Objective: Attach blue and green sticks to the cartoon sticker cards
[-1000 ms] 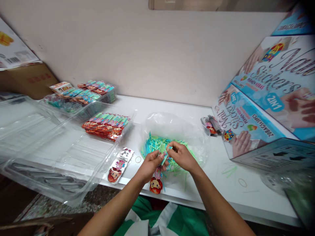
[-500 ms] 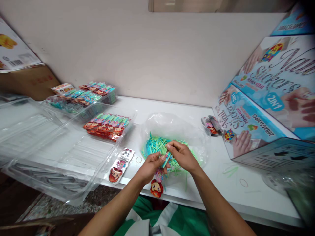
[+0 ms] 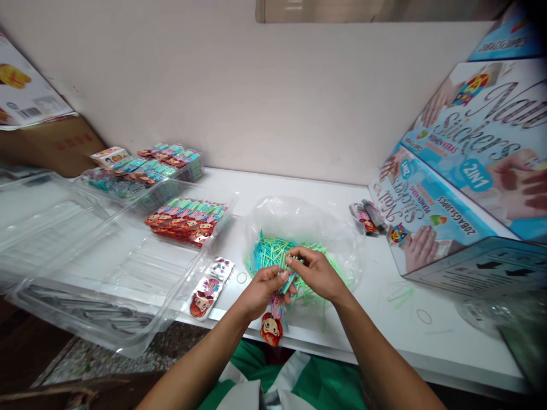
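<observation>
My left hand (image 3: pixel 261 289) is closed around a cartoon-printed sachet (image 3: pixel 272 329), whose red-haired face hangs below the fingers. Short green sticks (image 3: pixel 282 263) stand up out of the top of that grip. The fingertips of my right hand (image 3: pixel 317 274) pinch at these sticks from the other side; their exact contact is partly hidden. Beneath both hands, a clear plastic bag (image 3: pixel 294 219) lies open, with a heap of loose green and blue sticks (image 3: pixel 267 250) inside. Left of my left hand, a silver-topped sachet (image 3: pixel 209 289) with the same cartoon lies flat on the table.
A clear plastic tray (image 3: pixel 141 262) holds a stack of filled sachets (image 3: pixel 188 219). Behind it stands another full tray (image 3: pixel 149 165). Blue cartons (image 3: pixel 453 210) rise on the right, near small dark packets (image 3: pixel 367 218). Rubber bands (image 3: pixel 424 316) and stray sticks (image 3: pixel 401 296) lie on the table.
My right fingertips have shifted slightly left and down over the sticks. My left hand keeps its hold on the sachet, which has barely moved.
</observation>
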`<state>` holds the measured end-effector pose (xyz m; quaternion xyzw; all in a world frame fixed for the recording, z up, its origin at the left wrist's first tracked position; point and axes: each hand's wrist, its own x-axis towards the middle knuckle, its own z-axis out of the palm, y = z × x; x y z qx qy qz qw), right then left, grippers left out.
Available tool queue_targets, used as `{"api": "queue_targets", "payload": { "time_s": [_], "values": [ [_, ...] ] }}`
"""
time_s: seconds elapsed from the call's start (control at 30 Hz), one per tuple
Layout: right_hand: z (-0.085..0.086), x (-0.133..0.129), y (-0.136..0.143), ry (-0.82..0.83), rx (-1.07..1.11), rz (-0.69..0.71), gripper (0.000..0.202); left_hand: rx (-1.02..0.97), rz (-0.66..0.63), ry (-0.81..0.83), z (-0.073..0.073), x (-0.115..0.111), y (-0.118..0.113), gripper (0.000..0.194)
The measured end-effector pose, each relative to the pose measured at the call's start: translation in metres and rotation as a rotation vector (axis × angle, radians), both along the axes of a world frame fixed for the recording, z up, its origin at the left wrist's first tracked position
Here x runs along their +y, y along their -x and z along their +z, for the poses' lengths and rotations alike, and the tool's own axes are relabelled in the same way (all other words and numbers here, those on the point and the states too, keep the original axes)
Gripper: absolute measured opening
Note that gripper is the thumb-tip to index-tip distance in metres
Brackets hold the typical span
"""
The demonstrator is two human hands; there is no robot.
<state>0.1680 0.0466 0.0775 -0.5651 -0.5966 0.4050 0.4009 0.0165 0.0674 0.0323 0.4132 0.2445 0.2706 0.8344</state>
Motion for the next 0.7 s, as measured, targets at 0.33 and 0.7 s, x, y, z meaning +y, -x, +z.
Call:
{"api": "queue_targets", "payload": {
  "time_s": [0.33, 0.7],
  "values": [
    [0.0014, -0.0037, -0.0011, -0.019, -0.119, -0.038, 0.007, -0.011, 0.002, 0.004, -0.0041, 0.0006, 0.0019, 0.023],
    [-0.0002, -0.0041, 0.0031, -0.074, -0.11, -0.059, 0.018, 0.044, 0.101, -0.112, 0.0009, 0.0013, 0.0032, 0.034]
  ]
}}
